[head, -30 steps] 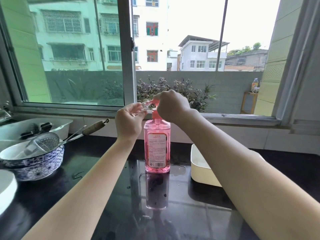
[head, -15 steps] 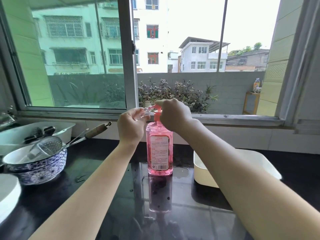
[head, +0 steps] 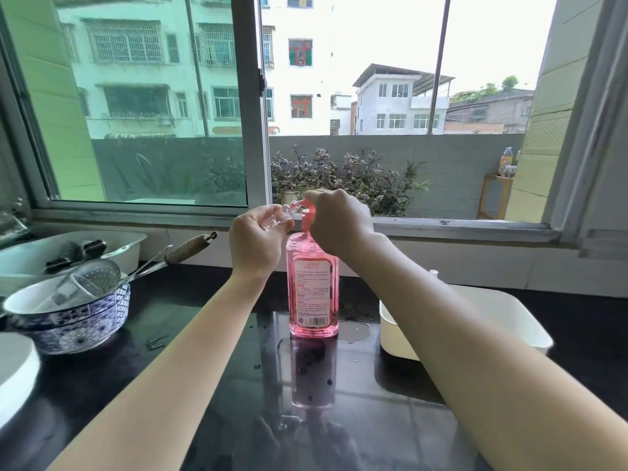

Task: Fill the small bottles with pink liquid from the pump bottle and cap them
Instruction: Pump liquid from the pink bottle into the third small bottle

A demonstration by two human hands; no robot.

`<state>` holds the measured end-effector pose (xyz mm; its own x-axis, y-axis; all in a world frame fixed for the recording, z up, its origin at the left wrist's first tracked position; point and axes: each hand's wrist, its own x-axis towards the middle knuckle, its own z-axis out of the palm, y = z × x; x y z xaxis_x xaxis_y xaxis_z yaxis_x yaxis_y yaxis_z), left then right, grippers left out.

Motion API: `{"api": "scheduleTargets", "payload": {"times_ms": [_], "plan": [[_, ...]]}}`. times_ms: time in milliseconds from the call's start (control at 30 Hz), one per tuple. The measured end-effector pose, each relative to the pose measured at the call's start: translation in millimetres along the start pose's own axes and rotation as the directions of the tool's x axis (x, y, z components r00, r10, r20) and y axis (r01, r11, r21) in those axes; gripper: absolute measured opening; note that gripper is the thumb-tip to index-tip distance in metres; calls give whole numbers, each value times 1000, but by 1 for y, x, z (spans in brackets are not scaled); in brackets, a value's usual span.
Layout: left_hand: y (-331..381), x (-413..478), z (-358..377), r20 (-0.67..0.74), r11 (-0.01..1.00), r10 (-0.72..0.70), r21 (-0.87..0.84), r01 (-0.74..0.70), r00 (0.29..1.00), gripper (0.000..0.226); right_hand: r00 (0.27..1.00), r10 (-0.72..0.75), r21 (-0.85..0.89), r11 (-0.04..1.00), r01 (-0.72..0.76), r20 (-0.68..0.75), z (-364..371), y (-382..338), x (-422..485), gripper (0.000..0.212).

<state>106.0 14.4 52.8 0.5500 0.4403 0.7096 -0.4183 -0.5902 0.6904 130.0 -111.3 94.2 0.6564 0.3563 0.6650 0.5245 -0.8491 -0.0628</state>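
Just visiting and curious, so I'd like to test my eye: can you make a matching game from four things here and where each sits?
1. pump bottle
2. small bottle
3. white tray
4. blue patterned bowl

A. far left, holding a strainer
B. pinched in the left hand
C. on the black counter, at the right
D. upright, right hand on its pump

Pairs: 1-D, 2-B, 3-C, 4-A

A pump bottle (head: 312,290) stands mid-counter (head: 373,430) before the window (head: 251,113), the right hand (head: 339,222) curled over its top and the left hand (head: 258,239) holding a small bottle (head: 278,217) just left of the spout. A tray (head: 390,331) lies to its right; a bowl (head: 78,329) holding a strainer (head: 98,277) sits at the left.
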Motion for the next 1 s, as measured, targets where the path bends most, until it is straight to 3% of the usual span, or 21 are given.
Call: {"api": "scheduleTargets", "payload": {"times_ms": [200, 367, 633, 833, 1000], "plan": [[8, 3, 1, -17, 1000, 2, -19, -2, 1000, 37, 996, -4, -19, 1000, 6, 93, -17, 3, 15, 31], [4, 3, 0, 0, 1000, -5, 13, 5, 1000, 39, 1000, 1, -12, 1000, -1, 6, -4, -1, 5, 31], [11, 6, -1, 8, 1000, -10, 0, 10, 1000, 36, 994, 1, -10, 1000, 0, 107, -18, 1, 10, 32], [7, 5, -2, 19, 1000, -16, 22, 16, 1000, 37, 999, 10, -36, 999, -8, 49, -9, -4, 6, 28], [9, 3, -1, 13, 1000, -5, 7, 5, 1000, 38, 995, 11, -26, 1000, -8, 96, -15, 0, 8, 30]]}}
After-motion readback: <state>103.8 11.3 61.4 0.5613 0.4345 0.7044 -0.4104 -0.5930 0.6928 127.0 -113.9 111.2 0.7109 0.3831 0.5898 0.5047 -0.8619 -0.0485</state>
